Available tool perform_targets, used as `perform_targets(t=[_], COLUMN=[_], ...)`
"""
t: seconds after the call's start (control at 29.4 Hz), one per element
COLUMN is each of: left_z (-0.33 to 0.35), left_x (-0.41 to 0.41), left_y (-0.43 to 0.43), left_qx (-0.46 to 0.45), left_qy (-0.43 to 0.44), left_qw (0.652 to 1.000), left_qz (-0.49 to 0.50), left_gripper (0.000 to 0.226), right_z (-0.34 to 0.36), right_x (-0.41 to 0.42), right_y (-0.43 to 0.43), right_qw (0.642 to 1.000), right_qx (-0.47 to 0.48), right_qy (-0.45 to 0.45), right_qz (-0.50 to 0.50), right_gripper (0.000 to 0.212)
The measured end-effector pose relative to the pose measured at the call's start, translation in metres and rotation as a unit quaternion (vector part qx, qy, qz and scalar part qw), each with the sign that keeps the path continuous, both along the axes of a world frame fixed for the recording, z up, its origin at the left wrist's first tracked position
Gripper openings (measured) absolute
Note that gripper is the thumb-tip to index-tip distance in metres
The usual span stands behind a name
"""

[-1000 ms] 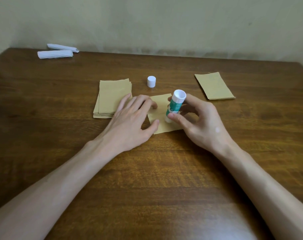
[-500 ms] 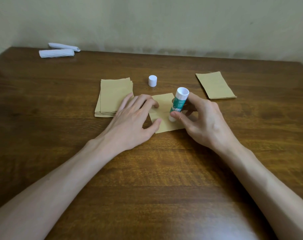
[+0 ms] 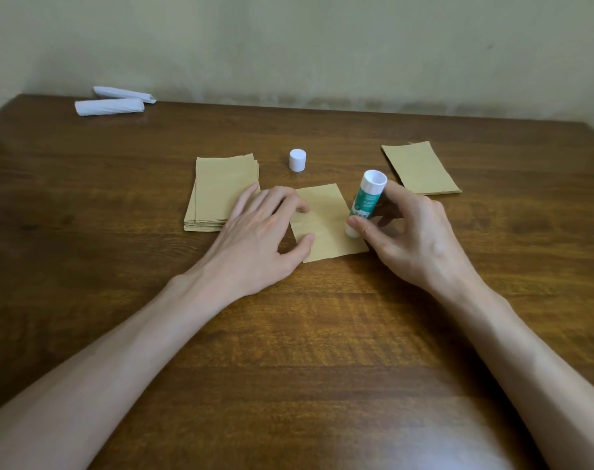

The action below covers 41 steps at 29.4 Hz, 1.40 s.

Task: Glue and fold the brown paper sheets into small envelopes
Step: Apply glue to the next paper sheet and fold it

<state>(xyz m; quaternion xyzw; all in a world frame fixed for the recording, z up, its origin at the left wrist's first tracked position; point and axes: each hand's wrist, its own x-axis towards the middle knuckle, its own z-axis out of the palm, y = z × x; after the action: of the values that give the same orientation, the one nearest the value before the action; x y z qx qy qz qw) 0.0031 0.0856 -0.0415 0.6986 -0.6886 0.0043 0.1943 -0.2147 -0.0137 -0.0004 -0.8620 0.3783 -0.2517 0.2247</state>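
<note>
A single brown paper sheet [image 3: 326, 225] lies flat on the wooden table [image 3: 288, 334] in front of me. My left hand [image 3: 258, 239] presses its left edge with straight fingers and thumb. My right hand [image 3: 407, 239] grips a green-and-white glue stick [image 3: 365, 205], tilted, with its lower end down on the sheet's right edge. The stick's white cap [image 3: 297, 160] stands apart, just behind the sheet. A stack of brown sheets [image 3: 221, 191] lies at the left, partly under my left fingers. Another small brown pile [image 3: 421, 167] lies at the right.
Two white rolled papers [image 3: 110, 105] lie at the table's far left corner by the wall. The table's back edge meets a pale wall.
My right hand has slid the glue stick to the right, from the middle of the sheet toward its right edge. My left hand has kept its place on the sheet.
</note>
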Motion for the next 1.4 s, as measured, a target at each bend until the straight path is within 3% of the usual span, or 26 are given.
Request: perform_targets(t=[0.1, 0.31, 0.51, 0.68, 0.99, 1.4], left_z=[0.000, -0.001, -0.001, 0.000, 0.000, -0.003], left_x=[0.000, 0.000, 0.000, 0.000, 0.000, 0.001], left_y=[0.000, 0.000, -0.001, -0.002, -0.001, -0.001], left_qx=[-0.003, -0.003, -0.001, 0.002, -0.002, -0.011], left_qy=[0.002, 0.005, 0.002, -0.002, 0.002, 0.010], left_qw=[1.000, 1.000, 1.000, 1.000, 1.000, 1.000], left_qz=[0.000, -0.002, -0.003, -0.001, -0.001, -0.004], left_gripper=[0.048, 0.049, 0.045, 0.043, 0.043, 0.046], right_z=[-0.002, 0.003, -0.010, -0.011, -0.005, 0.006], right_x=[0.000, -0.004, 0.008, 0.013, 0.011, -0.007], right_y=[-0.002, -0.004, 0.002, 0.004, 0.002, -0.008], right_qw=[1.000, 0.984, 0.990, 0.993, 0.998, 0.999], right_qx=[0.012, 0.059, 0.065, 0.060, 0.004, 0.032], right_qy=[-0.022, -0.163, -0.109, -0.048, -0.009, 0.023], right_qz=[-0.015, -0.030, 0.066, 0.089, 0.055, 0.003], right_gripper=[0.032, 0.030, 0.027, 0.030, 0.031, 0.036])
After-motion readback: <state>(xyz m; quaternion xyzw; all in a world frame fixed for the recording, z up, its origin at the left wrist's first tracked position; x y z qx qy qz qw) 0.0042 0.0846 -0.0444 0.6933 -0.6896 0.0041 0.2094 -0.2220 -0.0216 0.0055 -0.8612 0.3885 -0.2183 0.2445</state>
